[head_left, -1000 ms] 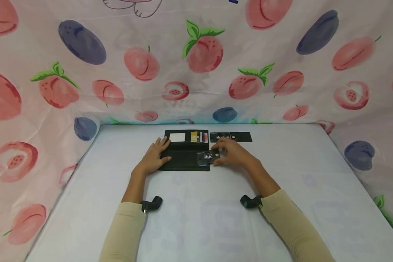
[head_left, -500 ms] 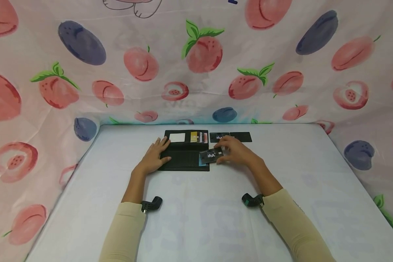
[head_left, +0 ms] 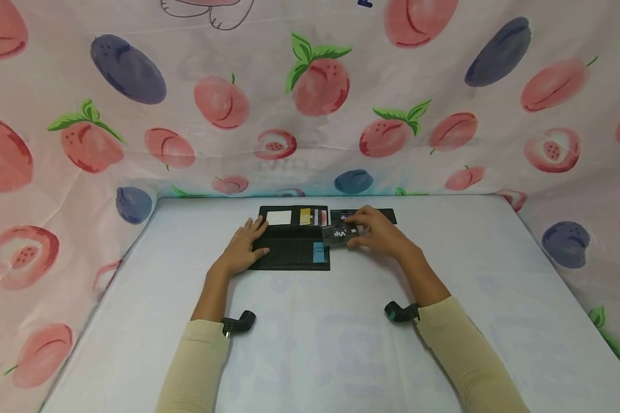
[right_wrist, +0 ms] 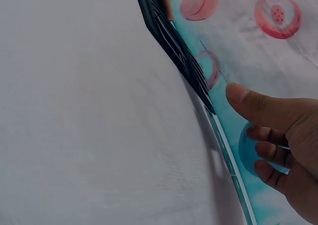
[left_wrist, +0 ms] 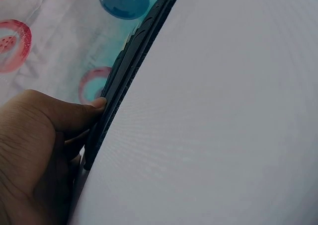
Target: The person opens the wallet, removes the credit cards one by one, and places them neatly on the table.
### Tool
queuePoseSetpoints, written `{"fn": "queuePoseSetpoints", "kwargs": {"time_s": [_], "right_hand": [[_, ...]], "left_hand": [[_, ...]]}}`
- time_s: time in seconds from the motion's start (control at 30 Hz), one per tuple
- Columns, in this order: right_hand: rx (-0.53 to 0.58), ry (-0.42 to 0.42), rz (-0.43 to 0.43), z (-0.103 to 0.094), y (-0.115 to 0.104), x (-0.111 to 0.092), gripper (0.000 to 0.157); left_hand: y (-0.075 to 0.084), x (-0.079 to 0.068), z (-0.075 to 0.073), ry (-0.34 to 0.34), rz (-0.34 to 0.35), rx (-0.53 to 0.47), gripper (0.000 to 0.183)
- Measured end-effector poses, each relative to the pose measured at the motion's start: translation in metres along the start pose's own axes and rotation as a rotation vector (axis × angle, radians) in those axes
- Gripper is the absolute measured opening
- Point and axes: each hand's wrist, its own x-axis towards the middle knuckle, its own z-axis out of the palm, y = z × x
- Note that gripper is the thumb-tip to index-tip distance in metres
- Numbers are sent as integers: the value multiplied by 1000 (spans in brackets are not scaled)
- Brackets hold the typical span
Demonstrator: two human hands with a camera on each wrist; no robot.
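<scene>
An opened black wallet lies flat on the white table. My left hand rests on its left side, fingers spread; the left wrist view shows the thumb pressing on the wallet. My right hand pinches the right end of a dark card printed "Vip", thumb on the near side, fingers on the far side. Its left end overlaps the wallet's right edge in the head view. A blue card shows in the lower panel. Upper slots hold a yellow card and others beside a white window.
Behind my right hand lie two dark cards side by side, a "Vip" card and a plain black card, both partly covered by the hand. A fruit-print cloth rises along the table's back edge and sides.
My right hand has lifted the "Vip" card off the lower panel and moved it right and away from me, uncovering the blue card. My left hand stays in place.
</scene>
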Motion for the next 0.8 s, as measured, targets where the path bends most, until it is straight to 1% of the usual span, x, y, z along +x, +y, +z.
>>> {"fn": "queuePoseSetpoints", "kwargs": {"time_s": [0.17, 0.53, 0.8], "right_hand": [[-8, 25, 0, -3, 5, 0, 63], [-25, 54, 39, -10, 21, -2, 61], [24, 99, 63, -15, 36, -6, 58]], "left_hand": [[0, 0, 1, 4, 3, 5, 73], [0, 1, 2, 3, -4, 0, 74], [-2, 1, 2, 1, 2, 0, 74]]}}
